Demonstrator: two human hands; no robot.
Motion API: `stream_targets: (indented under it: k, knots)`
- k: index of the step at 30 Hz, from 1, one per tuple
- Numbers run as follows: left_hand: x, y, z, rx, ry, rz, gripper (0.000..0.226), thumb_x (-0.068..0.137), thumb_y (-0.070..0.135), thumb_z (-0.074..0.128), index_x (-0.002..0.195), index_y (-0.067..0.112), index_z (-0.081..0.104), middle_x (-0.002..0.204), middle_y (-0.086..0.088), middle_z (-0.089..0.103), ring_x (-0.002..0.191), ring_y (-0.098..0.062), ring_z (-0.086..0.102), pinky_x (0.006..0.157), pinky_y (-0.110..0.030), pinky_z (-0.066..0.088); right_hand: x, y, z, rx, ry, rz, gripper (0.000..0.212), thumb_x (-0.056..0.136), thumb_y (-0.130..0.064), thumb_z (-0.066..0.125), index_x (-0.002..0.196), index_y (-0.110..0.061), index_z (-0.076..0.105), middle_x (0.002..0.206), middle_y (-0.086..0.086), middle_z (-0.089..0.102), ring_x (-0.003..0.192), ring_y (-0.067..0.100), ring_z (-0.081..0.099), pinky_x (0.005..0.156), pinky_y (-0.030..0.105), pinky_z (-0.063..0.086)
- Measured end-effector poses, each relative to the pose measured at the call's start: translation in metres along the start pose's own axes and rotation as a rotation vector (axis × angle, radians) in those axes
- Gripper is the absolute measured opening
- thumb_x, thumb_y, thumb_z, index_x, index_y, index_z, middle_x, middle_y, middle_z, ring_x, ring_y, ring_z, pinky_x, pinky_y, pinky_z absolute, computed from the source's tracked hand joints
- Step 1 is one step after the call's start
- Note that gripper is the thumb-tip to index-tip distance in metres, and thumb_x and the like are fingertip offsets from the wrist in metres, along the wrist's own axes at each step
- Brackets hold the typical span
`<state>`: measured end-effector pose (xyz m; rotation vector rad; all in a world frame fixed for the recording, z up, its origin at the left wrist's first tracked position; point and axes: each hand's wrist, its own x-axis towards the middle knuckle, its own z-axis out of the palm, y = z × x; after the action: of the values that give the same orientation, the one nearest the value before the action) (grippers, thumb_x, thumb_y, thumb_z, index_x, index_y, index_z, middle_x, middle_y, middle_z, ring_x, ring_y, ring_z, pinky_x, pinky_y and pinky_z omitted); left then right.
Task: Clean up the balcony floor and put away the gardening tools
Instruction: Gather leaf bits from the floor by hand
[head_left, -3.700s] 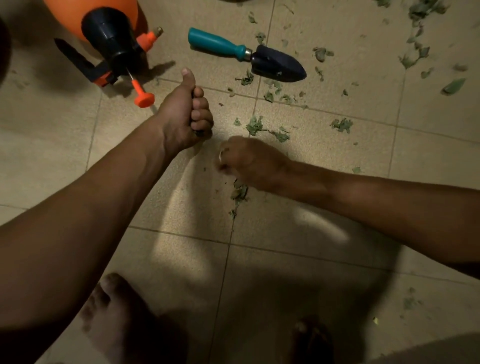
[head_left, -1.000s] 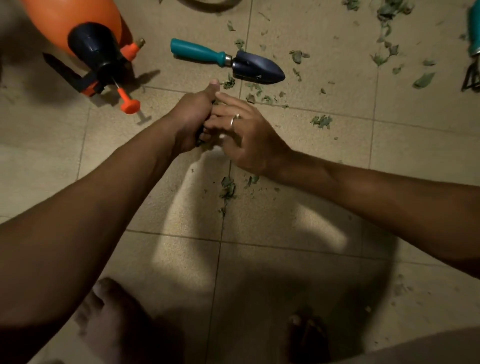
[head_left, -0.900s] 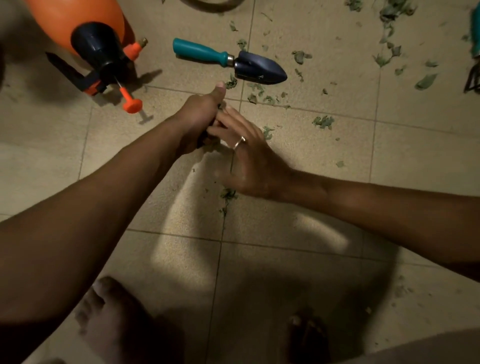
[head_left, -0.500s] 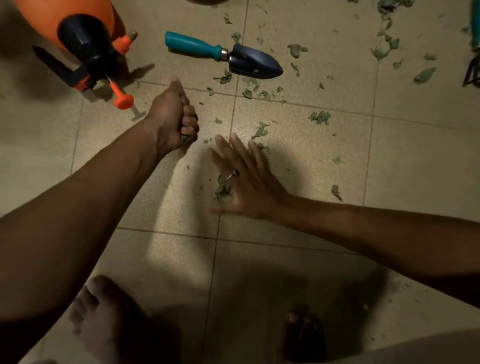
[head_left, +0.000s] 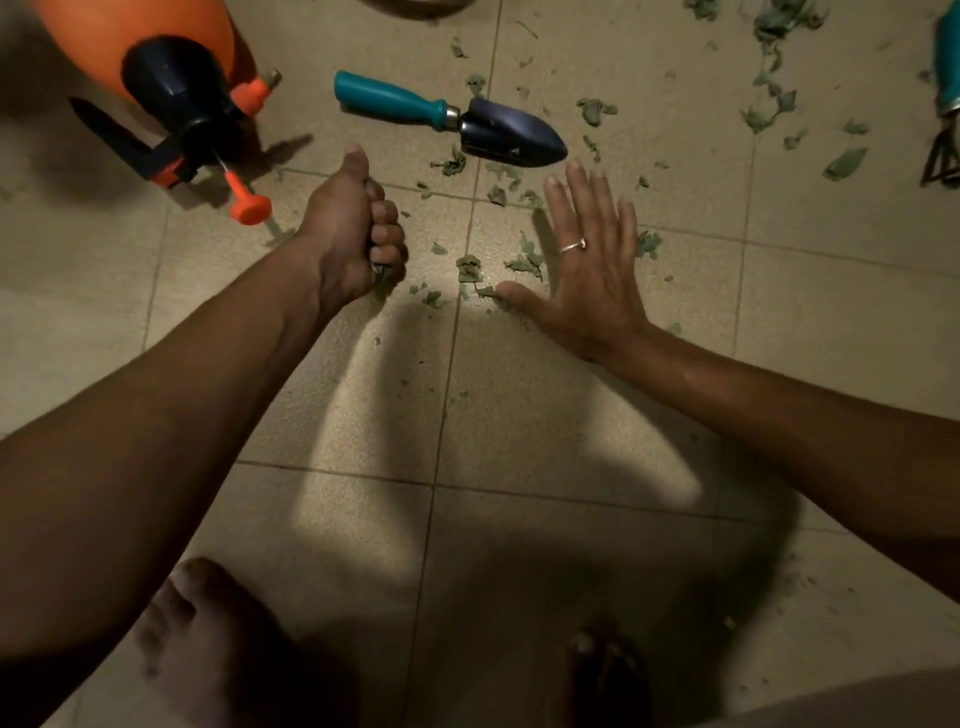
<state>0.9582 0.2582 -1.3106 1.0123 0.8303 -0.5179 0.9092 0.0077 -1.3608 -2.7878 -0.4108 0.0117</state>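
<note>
Right now leaf scraps (head_left: 470, 267) lie loose on the tiled floor (head_left: 519, 415) btwn the two hands, w/ more scattered twd top right. L hand (head_left: 358, 234) is a fist, thumb up, fingers (head_left: 387, 218) curled tight round some of the scraps; green bits poke out underneath. R hand (head_left: 592, 265) is flat, palm down, its fingers straight & slightly spread, ring on one. Can't tell if it touches the floor. Trowel (head_left: 452, 117), teal handle & dark blade, lies just beyond both hands, tip near R fingertips, not touching. Orange sprayer (head_left: 171, 78) sits top left. 2nd teal-handled tool (head_left: 946, 98) at right edge, partly cut off.
</note>
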Motion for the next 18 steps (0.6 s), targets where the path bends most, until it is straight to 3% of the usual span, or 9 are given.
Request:
stream_targets:
  k: [6,10,13,18]
  knots:
    - [0.000,-0.006,0.003,-0.009,-0.016,-0.004,0.051,0.105,0.059,0.034,0.067,0.025,0.038,0.058,0.008,0.033,0.048,-0.008,0.025,0.039,-0.022,0.019,0.012,-0.024,0.017,0.148,-0.007,0.121,0.106,0.089,-0.074,0.049,0.162,-0.010,0.005,0.169,0.015,-0.002,0.156,0.030,-0.003,0.125,0.055,0.008]
    - [-0.001,-0.007,0.001,-0.024,-0.026,-0.003,0.051,0.105,0.059,0.034,0.067,0.025,0.038,0.058,0.008,0.033,0.048,-0.008,0.025,0.041,-0.022,0.019,0.033,-0.060,0.026,0.425,-0.047,0.003,0.099,0.094,-0.058,0.059,0.161,-0.008,0.007,0.169,0.013,-0.001,0.156,0.026,0.002,0.125,0.053,0.017]
    - [-0.001,-0.006,0.000,-0.024,-0.016,0.002,0.052,0.105,0.059,0.034,0.066,0.026,0.039,0.059,0.008,0.033,0.049,-0.008,0.025,0.041,-0.022,0.019,0.037,-0.067,0.027,0.649,-0.055,-0.073,0.090,0.096,-0.053,0.055,0.161,-0.008,0.012,0.169,0.012,0.003,0.157,0.025,0.006,0.122,0.057,0.024]
    - [-0.003,-0.007,0.008,-0.014,-0.016,0.006,0.051,0.106,0.059,0.032,0.068,0.025,0.037,0.057,0.008,0.033,0.048,-0.008,0.024,0.039,-0.022,0.017,0.028,-0.018,0.006,0.429,0.182,0.124,0.071,0.101,-0.046,0.044,0.159,-0.011,0.023,0.168,0.011,0.014,0.156,0.025,0.012,0.122,0.062,0.009]
